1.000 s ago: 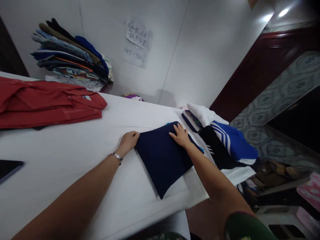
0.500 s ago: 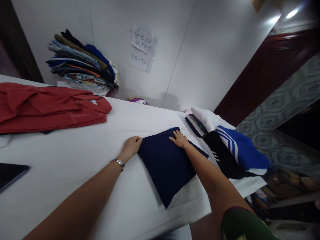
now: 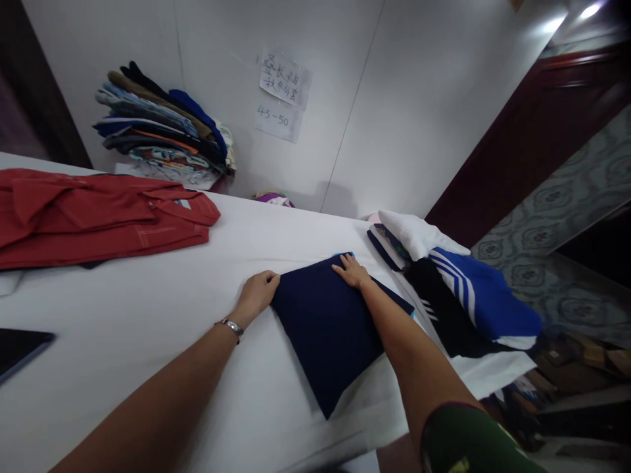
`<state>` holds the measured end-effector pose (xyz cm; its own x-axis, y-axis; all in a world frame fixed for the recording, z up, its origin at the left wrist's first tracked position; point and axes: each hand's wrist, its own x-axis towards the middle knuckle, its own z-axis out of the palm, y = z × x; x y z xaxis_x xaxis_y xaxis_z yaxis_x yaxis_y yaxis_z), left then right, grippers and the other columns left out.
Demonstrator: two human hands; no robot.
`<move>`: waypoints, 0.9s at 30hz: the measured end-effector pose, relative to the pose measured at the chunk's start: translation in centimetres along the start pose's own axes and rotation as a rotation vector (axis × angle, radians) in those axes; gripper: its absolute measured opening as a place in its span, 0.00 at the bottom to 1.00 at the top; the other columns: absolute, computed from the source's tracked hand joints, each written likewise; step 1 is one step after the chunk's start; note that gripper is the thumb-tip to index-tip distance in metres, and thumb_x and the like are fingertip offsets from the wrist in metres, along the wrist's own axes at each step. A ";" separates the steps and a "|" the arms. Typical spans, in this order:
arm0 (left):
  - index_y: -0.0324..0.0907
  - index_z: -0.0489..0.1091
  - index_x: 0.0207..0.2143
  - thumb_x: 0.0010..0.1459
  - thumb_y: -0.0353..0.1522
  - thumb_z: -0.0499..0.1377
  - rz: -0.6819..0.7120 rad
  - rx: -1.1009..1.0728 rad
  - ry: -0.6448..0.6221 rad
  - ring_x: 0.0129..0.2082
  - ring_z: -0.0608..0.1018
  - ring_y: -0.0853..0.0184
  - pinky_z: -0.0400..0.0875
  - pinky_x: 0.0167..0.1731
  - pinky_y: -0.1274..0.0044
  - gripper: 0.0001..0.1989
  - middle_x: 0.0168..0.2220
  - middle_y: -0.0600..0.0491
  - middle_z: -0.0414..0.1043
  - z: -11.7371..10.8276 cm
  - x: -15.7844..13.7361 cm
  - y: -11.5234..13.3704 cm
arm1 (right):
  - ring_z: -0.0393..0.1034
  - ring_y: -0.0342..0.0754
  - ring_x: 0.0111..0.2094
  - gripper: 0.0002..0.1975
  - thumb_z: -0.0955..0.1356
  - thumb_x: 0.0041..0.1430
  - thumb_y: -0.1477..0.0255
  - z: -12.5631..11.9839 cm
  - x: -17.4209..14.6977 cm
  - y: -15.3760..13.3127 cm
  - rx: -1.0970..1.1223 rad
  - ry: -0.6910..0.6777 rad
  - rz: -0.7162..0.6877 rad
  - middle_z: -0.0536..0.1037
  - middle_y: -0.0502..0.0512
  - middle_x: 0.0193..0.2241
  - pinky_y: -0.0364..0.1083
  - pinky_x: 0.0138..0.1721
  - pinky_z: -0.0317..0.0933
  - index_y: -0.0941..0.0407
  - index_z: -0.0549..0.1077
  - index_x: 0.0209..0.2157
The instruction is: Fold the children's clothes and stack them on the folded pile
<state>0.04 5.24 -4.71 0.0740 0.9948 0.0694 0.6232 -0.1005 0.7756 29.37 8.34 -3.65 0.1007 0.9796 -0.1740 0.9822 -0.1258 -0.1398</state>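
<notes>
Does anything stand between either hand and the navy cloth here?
Nothing visible does. The left hand pinches a corner of the navy cloth, and the right hand rests directly on its top. The black garment lies off to the right, not in between.

Left grip pinched, right grip spread

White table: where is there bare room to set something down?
The table is bare between the red garment and navy cloth, and between the dark slab and left hand. The right end is crowded with black, blue and white clothes.
</notes>
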 end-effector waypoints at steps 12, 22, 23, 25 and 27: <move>0.44 0.70 0.25 0.55 0.38 0.49 0.014 0.038 -0.027 0.31 0.74 0.64 0.60 0.29 0.76 0.13 0.30 0.52 0.76 -0.1 0.0 0.1 | 0.34 0.54 0.69 0.34 0.52 0.65 0.50 -3.2 -7.2 -0.1 -0.065 0.146 -0.102 0.44 0.57 0.69 0.63 0.64 0.31 0.49 0.45 0.67; 0.43 0.69 0.25 0.56 0.38 0.48 0.012 0.094 -0.033 0.30 0.72 0.66 0.58 0.29 0.76 0.14 0.29 0.52 0.74 0.1 0.2 0.1 | 0.49 0.52 0.66 0.34 0.55 0.66 0.53 1.1 -11.7 8.2 0.077 0.148 -0.001 0.54 0.56 0.66 0.54 0.63 0.48 0.53 0.47 0.67; 0.43 0.69 0.25 0.56 0.38 0.48 0.009 0.105 -0.033 0.30 0.72 0.65 0.58 0.29 0.76 0.14 0.29 0.52 0.74 0.0 0.2 0.1 | 0.51 0.51 0.66 0.33 0.55 0.65 0.53 1.4 -11.5 8.5 0.117 0.167 -0.015 0.55 0.55 0.66 0.53 0.63 0.49 0.52 0.48 0.67; 0.43 0.69 0.25 0.56 0.38 0.48 0.004 0.121 -0.033 0.30 0.73 0.65 0.58 0.29 0.76 0.15 0.29 0.52 0.75 0.0 0.3 0.2 | 0.52 0.51 0.65 0.33 0.56 0.65 0.52 1.9 -11.3 8.6 0.160 0.206 -0.031 0.56 0.52 0.66 0.53 0.63 0.50 0.50 0.49 0.67; 0.43 0.70 0.25 0.56 0.38 0.48 0.004 0.128 -0.034 0.30 0.73 0.65 0.59 0.28 0.76 0.15 0.29 0.52 0.75 0.0 0.3 0.2 | 0.53 0.52 0.65 0.33 0.56 0.65 0.52 2.1 -11.2 8.6 0.175 0.232 -0.043 0.57 0.52 0.65 0.53 0.63 0.49 0.50 0.51 0.66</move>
<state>0.17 5.47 -4.51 0.1014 0.9936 0.0491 0.7167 -0.1072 0.6891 36.38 -4.07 -4.98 0.1126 0.9918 0.0607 0.9460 -0.0883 -0.3118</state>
